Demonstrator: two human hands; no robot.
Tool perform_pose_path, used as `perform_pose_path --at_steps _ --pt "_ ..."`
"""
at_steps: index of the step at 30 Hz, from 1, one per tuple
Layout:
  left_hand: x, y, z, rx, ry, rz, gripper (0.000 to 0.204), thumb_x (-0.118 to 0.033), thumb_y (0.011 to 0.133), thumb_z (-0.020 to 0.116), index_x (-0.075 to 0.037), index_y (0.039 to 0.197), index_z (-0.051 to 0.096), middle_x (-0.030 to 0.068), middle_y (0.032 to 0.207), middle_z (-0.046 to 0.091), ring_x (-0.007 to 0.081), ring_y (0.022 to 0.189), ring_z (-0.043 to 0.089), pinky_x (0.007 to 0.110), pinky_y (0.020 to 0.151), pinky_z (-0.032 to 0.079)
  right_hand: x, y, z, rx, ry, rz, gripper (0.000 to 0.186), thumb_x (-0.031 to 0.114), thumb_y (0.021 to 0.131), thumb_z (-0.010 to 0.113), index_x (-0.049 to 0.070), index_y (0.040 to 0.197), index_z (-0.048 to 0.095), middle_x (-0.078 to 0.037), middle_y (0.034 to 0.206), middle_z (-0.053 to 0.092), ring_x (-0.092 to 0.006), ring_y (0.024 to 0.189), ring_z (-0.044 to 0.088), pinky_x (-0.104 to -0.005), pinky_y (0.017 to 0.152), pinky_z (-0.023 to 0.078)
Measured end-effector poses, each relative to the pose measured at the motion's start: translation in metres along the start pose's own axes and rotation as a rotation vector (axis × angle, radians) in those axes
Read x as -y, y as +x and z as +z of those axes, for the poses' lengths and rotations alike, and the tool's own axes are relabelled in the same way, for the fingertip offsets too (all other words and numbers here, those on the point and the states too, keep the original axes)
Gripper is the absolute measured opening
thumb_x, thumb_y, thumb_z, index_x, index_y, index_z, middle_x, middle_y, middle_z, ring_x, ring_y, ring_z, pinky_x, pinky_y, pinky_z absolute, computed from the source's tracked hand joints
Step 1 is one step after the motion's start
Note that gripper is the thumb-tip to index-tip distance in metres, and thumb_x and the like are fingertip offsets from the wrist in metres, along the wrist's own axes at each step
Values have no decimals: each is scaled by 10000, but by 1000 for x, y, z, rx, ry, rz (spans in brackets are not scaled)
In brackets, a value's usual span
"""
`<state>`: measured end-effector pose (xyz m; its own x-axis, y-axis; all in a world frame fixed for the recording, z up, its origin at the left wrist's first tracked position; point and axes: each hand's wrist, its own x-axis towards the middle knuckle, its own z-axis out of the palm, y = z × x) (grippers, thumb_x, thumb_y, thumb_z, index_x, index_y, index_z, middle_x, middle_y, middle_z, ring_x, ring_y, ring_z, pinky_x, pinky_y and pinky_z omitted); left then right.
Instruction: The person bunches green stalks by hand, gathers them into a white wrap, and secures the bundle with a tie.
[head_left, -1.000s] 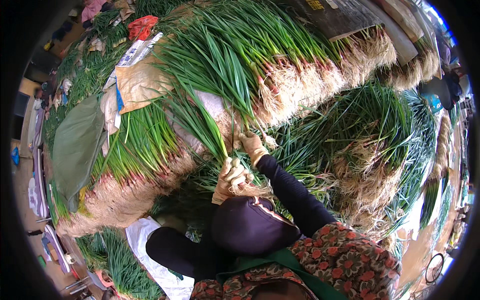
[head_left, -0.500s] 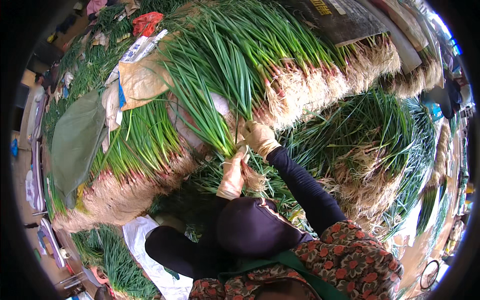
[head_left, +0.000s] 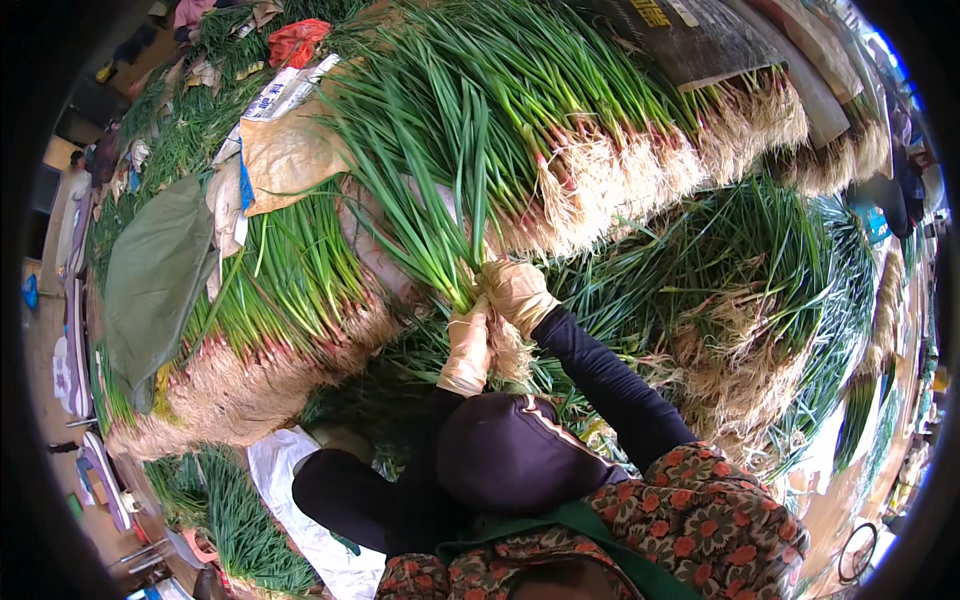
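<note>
A bunch of scallions [head_left: 432,262] stands tilted between my hands, its long green leaves fanning up and to the left. My left hand [head_left: 467,350], in a pale glove, is closed round the lower stalks. Pressed against it on the right, my gloved right hand [head_left: 522,296] is closed on the stalks just above the roots. Pale stringy roots [head_left: 511,355] hang below the two hands. My fingertips are partly hidden by the stalks and by each other.
Behind the bunch lies a long row of scallions [head_left: 600,170], roots toward me. A shorter row [head_left: 290,290] is at left, beside a green sheet [head_left: 155,285] and a tan sack [head_left: 290,160]. Loose scallions [head_left: 740,330] are heaped at right. A white plastic sheet [head_left: 300,510] lies lower left.
My right hand has come down and slightly left, bringing its stalks against the bunch in my left hand. The two hands now touch, and the leaves have drawn closer together.
</note>
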<state>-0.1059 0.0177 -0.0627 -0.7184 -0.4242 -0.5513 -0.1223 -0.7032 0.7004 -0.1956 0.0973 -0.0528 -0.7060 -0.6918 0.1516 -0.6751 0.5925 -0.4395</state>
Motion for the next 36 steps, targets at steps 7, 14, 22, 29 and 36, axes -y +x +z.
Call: perform_pose_path --at_steps 7,14,22,29,36 --pt "-9 -19 3 287 -287 -196 160 -135 895 521 -16 998 550 29 745 528 134 585 438 276 552 383 -32 -2 8 287 1549 862 225 240 935 482 60 850 587 14 600 508 -81 445 415 -235 412 366" --pt "0 -23 30 583 -246 -294 188 -189 897 520 -27 991 535 5 733 491 120 629 447 242 557 379 -100 -11 79 101 1256 503 146 210 880 557 83 868 628 -11 658 570 -90 461 452 -224 420 374" --pt "-20 -32 -1 423 -249 -304 177 -199 893 526 -33 946 554 8 681 480 136 618 467 247 552 403 -40 8 53 196 1559 437 183 205 887 566 32 926 612 18 624 514 -72 482 414 -208 438 350" --pt "-45 -45 -26 393 -391 -72 158 -208 896 545 -56 862 521 -19 654 383 108 622 389 229 577 353 1 -33 40 600 109 329 337 288 810 607 20 1014 608 -206 863 649 -373 843 616 -418 739 488" --pt "-52 -9 -30 354 -610 -192 433 -231 906 545 -46 1281 430 -18 774 494 69 626 407 233 589 378 -55 -48 24 344 13 -19 292 288 886 480 33 883 620 -108 656 641 -223 580 623 -354 552 497"
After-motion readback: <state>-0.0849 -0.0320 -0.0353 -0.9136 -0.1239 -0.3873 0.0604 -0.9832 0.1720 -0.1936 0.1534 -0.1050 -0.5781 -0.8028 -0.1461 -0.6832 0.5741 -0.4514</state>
